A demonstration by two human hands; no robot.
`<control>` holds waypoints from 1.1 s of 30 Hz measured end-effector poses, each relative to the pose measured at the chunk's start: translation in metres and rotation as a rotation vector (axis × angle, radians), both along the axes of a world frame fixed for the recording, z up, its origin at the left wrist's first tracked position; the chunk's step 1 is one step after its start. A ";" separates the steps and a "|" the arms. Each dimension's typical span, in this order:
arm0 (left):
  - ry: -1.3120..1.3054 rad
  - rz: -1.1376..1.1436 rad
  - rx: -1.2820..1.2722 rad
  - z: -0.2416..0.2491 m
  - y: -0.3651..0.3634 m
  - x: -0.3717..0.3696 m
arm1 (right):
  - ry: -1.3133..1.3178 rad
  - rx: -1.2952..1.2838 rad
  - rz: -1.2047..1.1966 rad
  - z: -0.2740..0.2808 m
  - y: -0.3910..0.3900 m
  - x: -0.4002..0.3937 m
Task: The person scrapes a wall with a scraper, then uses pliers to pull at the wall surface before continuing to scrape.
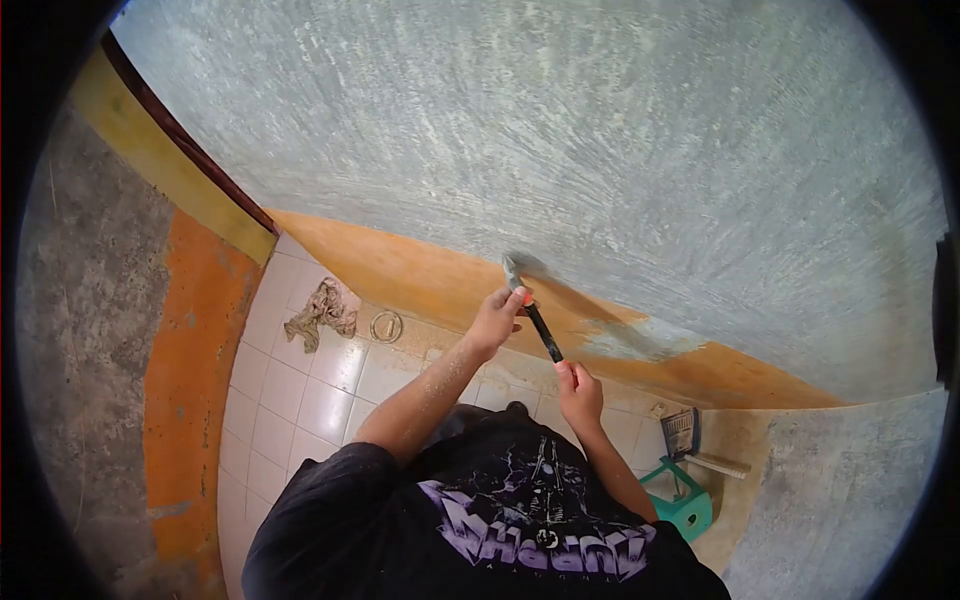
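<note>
A long-handled scraper (541, 329) with a black handle, a red-orange collar and a grey metal head slants across the middle of the view. My left hand (497, 322) is closed around it near the collar, just below the head. Lower down, my right hand (579, 392) grips the end of the black handle. The tool's head touches or lies very close to the wall (480, 150), near the line where rough grey surface meets the orange band (400, 262). A grey patch (655, 338) breaks the orange band to the right.
On the tiled floor (318, 405) lie a crumpled, stained cloth (323, 314) and a ring-shaped object (386, 326). At the lower right are a green plastic stool (688, 512), a dark slotted tray (681, 433) and a pale bar-like object (720, 465). A dark frame edge (190, 140) runs along the left.
</note>
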State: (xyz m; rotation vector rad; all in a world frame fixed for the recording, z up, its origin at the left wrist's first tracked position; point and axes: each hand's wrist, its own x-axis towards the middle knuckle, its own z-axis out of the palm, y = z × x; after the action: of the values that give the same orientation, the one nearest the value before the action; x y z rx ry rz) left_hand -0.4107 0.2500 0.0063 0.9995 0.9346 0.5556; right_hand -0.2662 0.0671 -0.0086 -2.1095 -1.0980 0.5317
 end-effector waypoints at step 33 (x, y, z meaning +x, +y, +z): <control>-0.007 -0.120 0.077 -0.010 0.076 -0.116 | 0.102 0.036 -0.038 -0.009 0.071 -0.130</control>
State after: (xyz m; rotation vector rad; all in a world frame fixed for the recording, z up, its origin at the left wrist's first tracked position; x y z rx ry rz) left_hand -0.5267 0.3257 -0.0032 1.1146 0.8458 0.4974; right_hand -0.3960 0.1382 -0.0181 -2.0443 -1.0011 0.5906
